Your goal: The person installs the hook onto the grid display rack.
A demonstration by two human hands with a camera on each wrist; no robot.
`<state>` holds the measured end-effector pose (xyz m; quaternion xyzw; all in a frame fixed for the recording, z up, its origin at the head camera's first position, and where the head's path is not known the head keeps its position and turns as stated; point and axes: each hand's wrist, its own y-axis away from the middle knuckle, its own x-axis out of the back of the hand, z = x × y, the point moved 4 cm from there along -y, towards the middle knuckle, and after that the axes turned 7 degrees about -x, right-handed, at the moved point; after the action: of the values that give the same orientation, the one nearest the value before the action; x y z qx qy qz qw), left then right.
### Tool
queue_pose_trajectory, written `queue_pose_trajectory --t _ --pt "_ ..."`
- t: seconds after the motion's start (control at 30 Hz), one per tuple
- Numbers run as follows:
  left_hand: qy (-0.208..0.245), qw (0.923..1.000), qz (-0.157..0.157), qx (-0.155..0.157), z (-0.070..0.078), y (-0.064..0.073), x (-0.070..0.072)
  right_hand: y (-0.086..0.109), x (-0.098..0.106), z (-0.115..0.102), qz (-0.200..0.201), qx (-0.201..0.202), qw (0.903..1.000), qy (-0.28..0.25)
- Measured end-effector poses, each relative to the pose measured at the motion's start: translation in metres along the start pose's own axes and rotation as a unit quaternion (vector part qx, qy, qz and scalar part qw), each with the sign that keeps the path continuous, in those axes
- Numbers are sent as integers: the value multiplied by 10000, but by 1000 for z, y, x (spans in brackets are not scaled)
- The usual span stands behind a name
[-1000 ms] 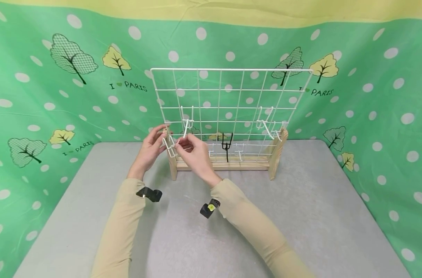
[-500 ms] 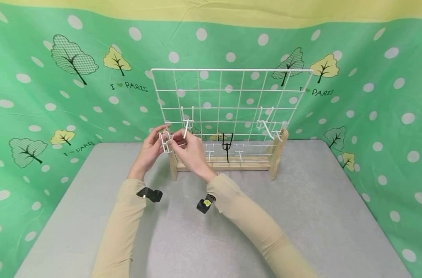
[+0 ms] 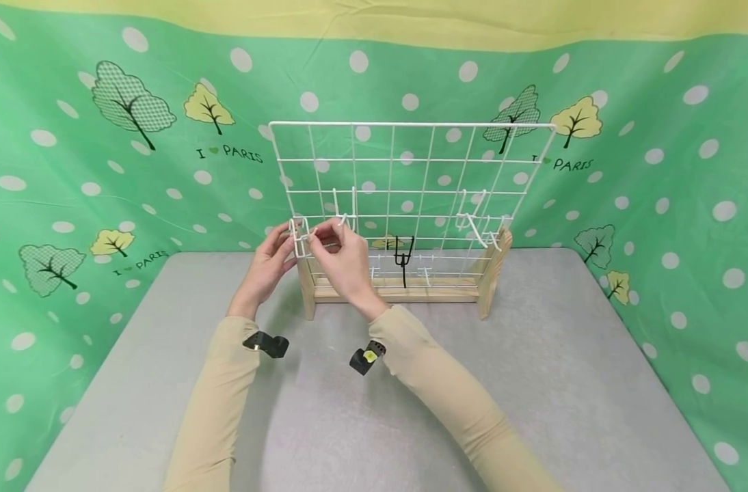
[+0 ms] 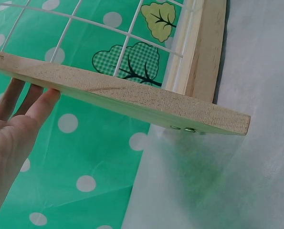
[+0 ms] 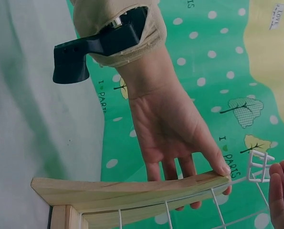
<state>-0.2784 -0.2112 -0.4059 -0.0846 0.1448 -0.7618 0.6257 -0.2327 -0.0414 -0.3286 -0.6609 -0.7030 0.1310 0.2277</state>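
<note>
A white wire grid panel (image 3: 411, 159) stands in a wooden base (image 3: 394, 295). My left hand (image 3: 264, 265) grips the panel's left wooden side post (image 5: 132, 190); in the right wrist view, its thumb lies on the post's top end and its fingers go behind. At the panel's left edge, my right hand (image 3: 344, 263) pinches a white wire hook (image 3: 299, 239), whose looped back faces left. Only the right hand's fingertips (image 5: 279, 191) show at the right of the right wrist view, with the hook (image 5: 258, 167) close by. The hook's prong is hidden by the fingers.
Other white hooks hang on the grid: one (image 3: 344, 205) right above my right hand, another hook (image 3: 470, 215) toward the right side. A black hook (image 3: 403, 258) hangs low in the middle, between small white hooks. The rack stands on a grey table (image 3: 472, 383) before a green dotted curtain (image 3: 374, 82).
My right hand has lifted the white hook up along the panel's left edge. The hanging hook above that hand has shifted right. My left hand has stayed on the post.
</note>
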Motion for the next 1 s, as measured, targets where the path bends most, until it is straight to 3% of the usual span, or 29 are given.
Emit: queue_pose_trajectory --t 0.43,1.0 --pt "-144 9998 45 97 1 0 -1 -3 3 2 446 529 9974 192" --pt "-78 9999 35 68 0 0 0 -5 1 7 466 717 9939 692"
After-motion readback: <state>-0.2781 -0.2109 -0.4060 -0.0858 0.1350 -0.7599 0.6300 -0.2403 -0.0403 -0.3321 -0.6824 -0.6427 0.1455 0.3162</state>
